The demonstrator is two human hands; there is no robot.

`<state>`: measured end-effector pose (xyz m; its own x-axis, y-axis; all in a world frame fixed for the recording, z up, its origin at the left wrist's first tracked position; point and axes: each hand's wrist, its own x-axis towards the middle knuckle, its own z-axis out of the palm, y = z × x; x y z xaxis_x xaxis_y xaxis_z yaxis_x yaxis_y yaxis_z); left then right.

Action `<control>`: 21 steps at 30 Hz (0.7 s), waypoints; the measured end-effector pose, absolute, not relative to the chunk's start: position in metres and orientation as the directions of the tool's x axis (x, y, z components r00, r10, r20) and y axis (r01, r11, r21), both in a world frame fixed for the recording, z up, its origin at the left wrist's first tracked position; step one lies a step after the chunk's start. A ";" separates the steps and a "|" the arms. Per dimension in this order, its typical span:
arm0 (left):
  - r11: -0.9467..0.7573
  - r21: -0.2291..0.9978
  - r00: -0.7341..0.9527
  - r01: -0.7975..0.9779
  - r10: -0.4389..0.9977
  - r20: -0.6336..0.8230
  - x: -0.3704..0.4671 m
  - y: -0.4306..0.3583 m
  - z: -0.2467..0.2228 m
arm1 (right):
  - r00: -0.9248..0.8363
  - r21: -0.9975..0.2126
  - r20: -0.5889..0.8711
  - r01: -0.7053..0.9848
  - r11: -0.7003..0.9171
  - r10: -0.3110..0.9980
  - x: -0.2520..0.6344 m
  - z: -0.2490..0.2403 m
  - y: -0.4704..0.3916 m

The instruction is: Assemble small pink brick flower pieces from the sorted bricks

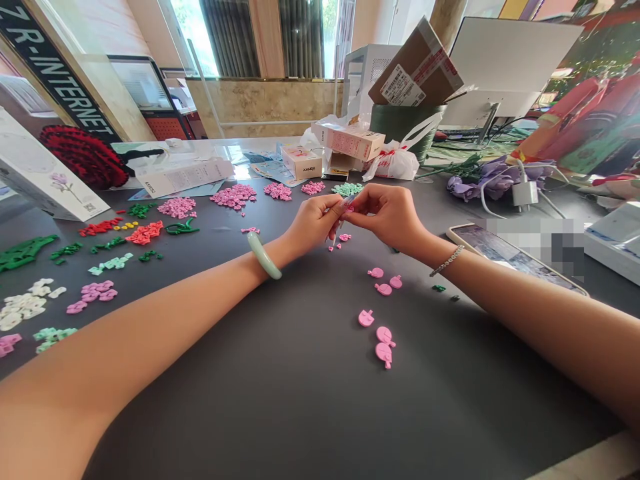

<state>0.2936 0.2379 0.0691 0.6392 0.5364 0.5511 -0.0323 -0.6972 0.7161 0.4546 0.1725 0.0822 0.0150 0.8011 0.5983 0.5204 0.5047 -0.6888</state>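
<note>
My left hand and my right hand meet above the dark table, fingertips pinched together on a small pink piece. Fingers cover most of that piece, so its full shape is hidden. Tiny pink bits lie on the table just below the fingertips. Nearer to me, several round pink pieces with short stems are scattered loosely. A small dark green piece rests under my right forearm.
Sorted heaps of pink pieces, white pieces and green pieces spread across the left side. A phone lies beside my right forearm. Small boxes, a plastic bag and purple flowers stand farther back.
</note>
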 end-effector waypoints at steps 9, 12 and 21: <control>-0.778 0.628 0.621 0.018 0.502 0.603 0.293 0.243 0.068 | -0.019 -0.694 0.590 0.499 0.519 0.807 0.459 0.081 0.178; -0.793 0.609 0.621 0.031 0.492 0.610 0.292 0.242 0.070 | -0.047 -0.722 0.561 0.461 0.516 0.826 0.462 0.081 0.179; -0.792 0.609 0.636 0.044 0.493 0.594 0.292 0.239 0.072 | -0.087 -0.810 0.483 0.334 0.482 0.871 0.465 0.085 0.180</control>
<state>0.2919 0.2389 0.0719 0.6363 0.4926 0.5937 0.0443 -0.7917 0.6093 0.4647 0.1798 0.0852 -0.0871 0.8713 0.4830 0.3345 0.4823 -0.8096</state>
